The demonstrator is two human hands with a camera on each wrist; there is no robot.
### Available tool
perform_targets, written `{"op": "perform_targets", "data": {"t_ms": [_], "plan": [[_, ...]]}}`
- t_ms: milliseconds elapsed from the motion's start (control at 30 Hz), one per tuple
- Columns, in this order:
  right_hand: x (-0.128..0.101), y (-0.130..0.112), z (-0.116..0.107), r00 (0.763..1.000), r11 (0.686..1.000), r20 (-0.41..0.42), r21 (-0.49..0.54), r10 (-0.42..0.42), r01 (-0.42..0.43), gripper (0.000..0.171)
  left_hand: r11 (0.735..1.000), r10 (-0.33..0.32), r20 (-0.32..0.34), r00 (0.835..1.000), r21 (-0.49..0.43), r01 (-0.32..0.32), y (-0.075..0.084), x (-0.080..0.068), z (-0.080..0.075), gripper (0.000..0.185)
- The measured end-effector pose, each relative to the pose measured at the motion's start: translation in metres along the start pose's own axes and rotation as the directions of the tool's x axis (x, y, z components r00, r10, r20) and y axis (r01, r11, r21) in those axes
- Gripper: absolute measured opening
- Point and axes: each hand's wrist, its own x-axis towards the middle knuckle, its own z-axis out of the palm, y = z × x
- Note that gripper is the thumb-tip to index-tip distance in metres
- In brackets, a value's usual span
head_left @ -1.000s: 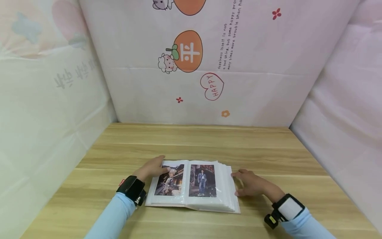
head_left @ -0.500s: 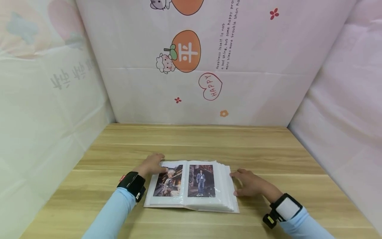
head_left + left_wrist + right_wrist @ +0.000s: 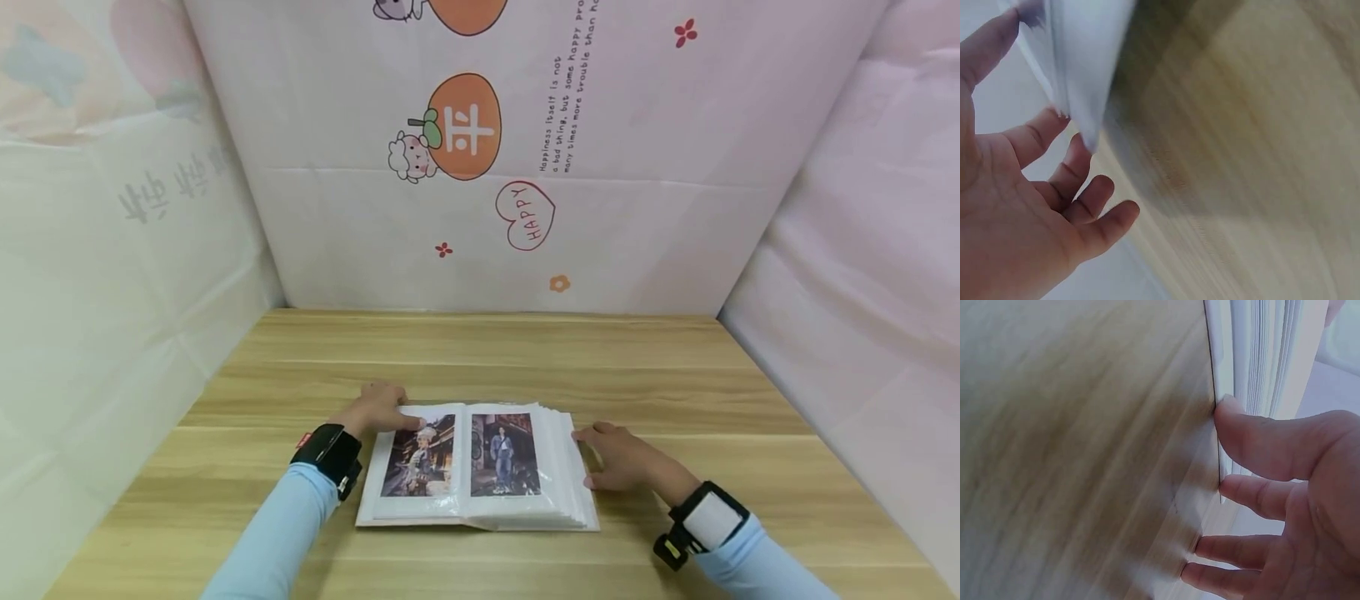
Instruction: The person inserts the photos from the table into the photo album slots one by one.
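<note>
An open photo album point(image 3: 465, 508) lies on the wooden table, with a photo of a person on each visible page. At its left edge, my left hand point(image 3: 378, 408) grips the album, thumb on top of the page. The left wrist view shows the thumb over the pages point(image 3: 1088, 69) and fingertips at their edge. My right hand point(image 3: 622, 457) rests at the right edge, its thumb and index fingertips touching the cover point(image 3: 1224, 369). In the right wrist view, its other fingertips touch the table, and a stack of white page edges point(image 3: 1266, 356) rises beside the thumb.
Wood-grain table point(image 3: 487, 358) surrounds the album. A printed white cloth point(image 3: 637, 233) hangs behind it, with more cloth at the left point(image 3: 127, 275) and right point(image 3: 862, 275). Both forearms come in from the near edge, wearing black wrist straps.
The album's left side has risen slightly with my left hand, its near left corner shifting left and nearer. My right hand keeps its place at the right edge. The whole view drifts slightly left.
</note>
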Motion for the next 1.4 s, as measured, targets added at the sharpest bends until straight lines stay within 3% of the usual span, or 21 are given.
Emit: {"op": "perform_targets", "data": {"t_ms": [167,267,433,500,667,700,800,933,1067,1200,1300,1400], "plan": [[0.000,0.000,0.002,1.000,1.000,-0.006,-0.012,-0.002,0.002,0.061,0.988,-0.004,-0.019,1.000,-0.152,0.001,-0.004,0.000,-0.005,0.039],[0.000,-0.001,0.002,1.000,1.000,-0.009,-0.013,-0.004,0.004,0.060,0.948,0.013,-0.010,1.000,-0.319,-0.016,-0.007,-0.001,-0.009,0.042],[-0.001,-0.002,0.002,1.000,1.000,-0.012,-0.010,-0.023,0.023,0.061,0.819,0.000,-0.012,1.000,-0.574,-0.007,-0.016,-0.006,-0.014,0.056],[0.000,-0.001,0.002,0.999,0.999,-0.010,-0.009,-0.032,0.032,0.061,0.748,-0.009,0.002,1.000,-0.664,0.008,-0.019,-0.010,-0.014,0.054],[0.001,0.001,0.003,1.000,1.000,-0.002,-0.003,-0.029,0.029,0.061,0.620,0.017,0.067,0.998,-0.784,0.042,-0.020,-0.022,-0.013,0.038],[0.001,0.001,0.003,1.000,1.000,-0.001,-0.001,-0.027,0.027,0.061,0.607,0.019,0.080,0.997,-0.793,0.052,-0.019,-0.025,-0.013,0.037],[0.002,0.002,0.003,0.999,0.999,0.001,0.000,-0.032,0.032,0.061,0.597,0.021,0.127,0.992,-0.797,0.090,-0.015,-0.034,-0.012,0.040],[0.001,0.002,0.003,0.999,0.999,0.002,-0.005,-0.039,0.039,0.061,0.616,0.044,0.154,0.987,-0.782,0.095,-0.012,-0.042,-0.012,0.044],[-0.001,0.002,0.003,0.999,0.999,0.000,-0.009,-0.033,0.033,0.061,0.621,0.058,0.102,0.993,-0.782,0.044,-0.010,-0.041,-0.012,0.043],[-0.001,0.001,0.004,1.000,1.000,-0.001,-0.006,-0.021,0.021,0.062,0.620,0.023,0.044,0.999,-0.785,0.020,-0.008,-0.035,-0.012,0.041],[-0.001,0.000,0.004,1.000,1.000,-0.001,-0.003,-0.014,0.014,0.062,0.615,-0.002,0.026,1.000,-0.788,0.021,-0.005,-0.034,-0.012,0.041],[-0.002,0.000,0.004,1.000,1.000,-0.001,0.004,-0.013,0.013,0.062,0.613,0.014,0.025,1.000,-0.790,0.011,-0.004,-0.035,-0.014,0.041]]}}
